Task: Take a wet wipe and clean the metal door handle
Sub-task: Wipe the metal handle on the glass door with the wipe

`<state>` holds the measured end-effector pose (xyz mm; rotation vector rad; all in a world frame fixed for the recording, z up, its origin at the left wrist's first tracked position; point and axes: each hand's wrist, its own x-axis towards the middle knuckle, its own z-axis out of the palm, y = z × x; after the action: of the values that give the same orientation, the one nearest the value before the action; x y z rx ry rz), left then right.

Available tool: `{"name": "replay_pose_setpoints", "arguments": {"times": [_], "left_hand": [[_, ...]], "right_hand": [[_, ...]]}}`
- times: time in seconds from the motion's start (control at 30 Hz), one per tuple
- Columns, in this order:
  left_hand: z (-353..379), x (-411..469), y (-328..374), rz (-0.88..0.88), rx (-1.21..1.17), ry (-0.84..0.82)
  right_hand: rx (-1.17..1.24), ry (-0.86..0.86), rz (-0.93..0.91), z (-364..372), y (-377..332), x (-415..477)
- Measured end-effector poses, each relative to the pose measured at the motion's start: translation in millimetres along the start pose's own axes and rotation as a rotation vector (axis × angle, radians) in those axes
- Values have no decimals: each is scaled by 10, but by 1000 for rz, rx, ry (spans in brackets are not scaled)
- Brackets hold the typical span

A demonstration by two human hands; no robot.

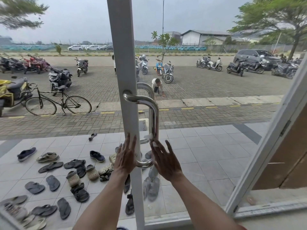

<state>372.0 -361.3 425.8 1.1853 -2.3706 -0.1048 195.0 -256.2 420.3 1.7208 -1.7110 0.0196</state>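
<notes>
Head view. Right hand (pixel 166 161), fingers spread and loosely open, presses a small white wet wipe (pixel 152 138) against the lower stretch of the metal door handle (pixel 153 117); only a crumpled corner of the wipe shows past the fingertips. Left hand (pixel 126 156), also open with fingers apart, lies flat on the white door frame (pixel 123 63) just beside the handle's lower mount, bracing the door.

Risks, as judged: the wipe is pinned by fingertips only and not wrapped around the tube, so it may slip off and fall to the tiled floor (pixel 207 155); a flat pass may miss the far side of the bar and the two bends; the door stands open on its hinge and may swing if the left hand eases.

Counts: two hands; one wipe; one handle on this side, with a second, matching handle (pixel 146 87) seen through the glass; one bicycle (pixel 58 103); one person (pixel 157 85) crouching on the paving outside; many loose sandals and shoes (pixel 74 178), too overlapped to count.
</notes>
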Motion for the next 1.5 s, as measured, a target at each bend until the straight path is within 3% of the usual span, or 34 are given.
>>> {"name": "replay_pose_setpoints", "arguments": {"times": [0.17, 0.33, 0.47, 0.6, 0.67, 0.9, 0.97, 1.1, 1.2, 1.4, 1.5], "left_hand": [[-146, 226, 139, -13, -117, 125], [-210, 322, 213, -24, -114, 161], [-197, 344, 156, -50, -75, 176], [-207, 338, 147, -46, -49, 167], [-219, 340, 137, -48, -40, 154], [-310, 374, 158, -23, -43, 143], [-384, 421, 156, 1, -26, 156], [-466, 436, 119, 34, 19, 159], [-483, 448, 82, 32, 39, 145], [-485, 448, 123, -4, 35, 137], [-496, 435, 155, -9, 18, 137]], "right_hand": [[310, 141, 159, -541, 220, 619], [779, 202, 308, -479, -177, 347], [1254, -28, 708, -165, -646, 78], [1684, -197, 1102, -134, -575, 92], [1717, -138, 1158, -226, -384, 227], [1752, 219, 1055, -759, 49, 849], [1710, 169, 1111, -615, -79, 751], [1607, -127, 1286, -194, -380, 350], [1626, -169, 1366, -146, -397, 270], [1685, 292, 1175, -788, -6, 807], [1553, 447, 993, -932, 16, 909]]}}
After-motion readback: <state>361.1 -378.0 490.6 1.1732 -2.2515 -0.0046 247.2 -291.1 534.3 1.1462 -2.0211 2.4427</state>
